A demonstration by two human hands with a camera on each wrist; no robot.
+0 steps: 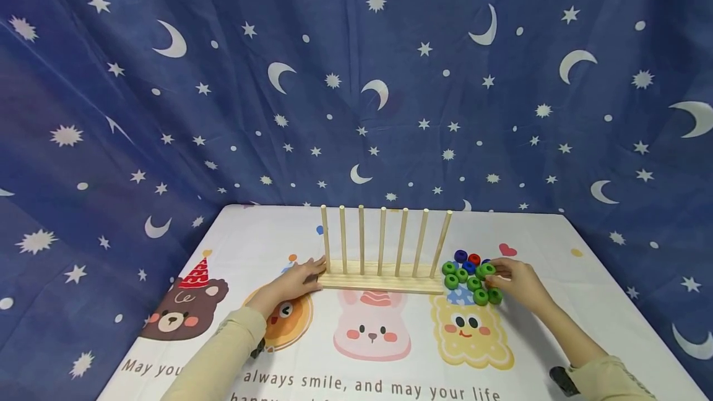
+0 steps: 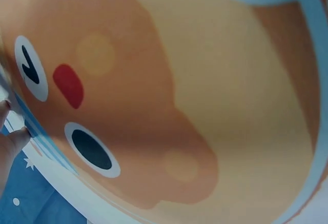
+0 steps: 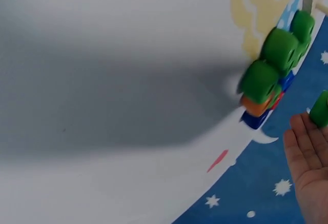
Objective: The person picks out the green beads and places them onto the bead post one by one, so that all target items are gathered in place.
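A pale wooden rack (image 1: 381, 282) with a row of upright pegs stands mid-table. My left hand (image 1: 294, 278) grips the left end of its base, thumb in front; the left wrist view catches only fingertips (image 2: 18, 137) at its edge. Right of the rack lies a heap of round beads with holes: several green beads (image 1: 481, 296), a red bead (image 1: 474, 259) and blue beads (image 1: 460, 256). My right hand (image 1: 515, 280) pinches a green bead (image 3: 320, 109) at the heap's right side, raised off the table. An orange bead (image 3: 254, 105) shows in the right wrist view.
The white tablecloth (image 1: 535, 240) carries printed cartoon faces and lettering. Behind the table hangs a dark blue curtain (image 1: 345, 122) with moons and stars. Black wrist devices (image 1: 564, 381) sit at both sleeves.
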